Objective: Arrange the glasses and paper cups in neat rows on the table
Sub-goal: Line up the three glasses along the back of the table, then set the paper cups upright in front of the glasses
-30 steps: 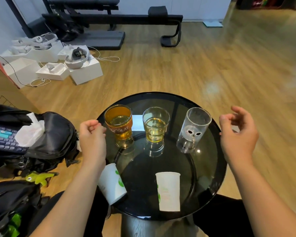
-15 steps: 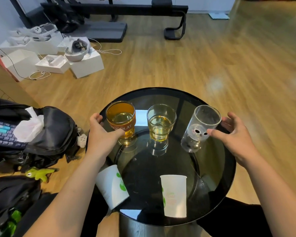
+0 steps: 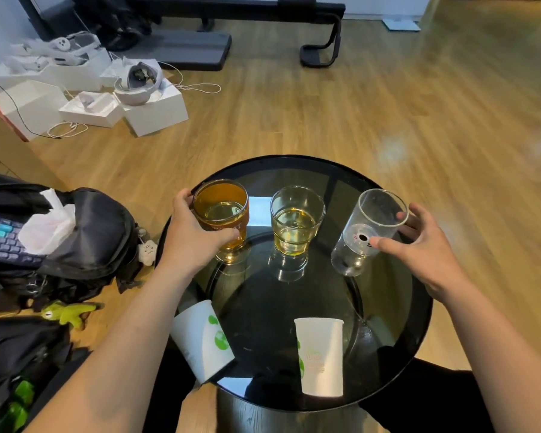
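Three glasses, two paper cups, both hands on glass

Three glasses stand in a far row on the round black glass worktop point(image 3: 416, 314). Left hand point(image 3: 191, 235) wraps the amber tea glass point(image 3: 221, 214); the clear tumbler of yellow liquid point(image 3: 296, 218) stands free between; right hand point(image 3: 419, 245) clasps the empty printed glass point(image 3: 369, 232). Nearer, a white green-printed paper cup point(image 3: 202, 339) tilts at the left edge, and a second white paper cup point(image 3: 320, 356) stands beside it.

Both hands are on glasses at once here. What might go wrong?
The amber glass in the left hand holds liquid, so a jerk may spill it. The left paper cup overhangs the table edge beside the forearm and could be knocked off.
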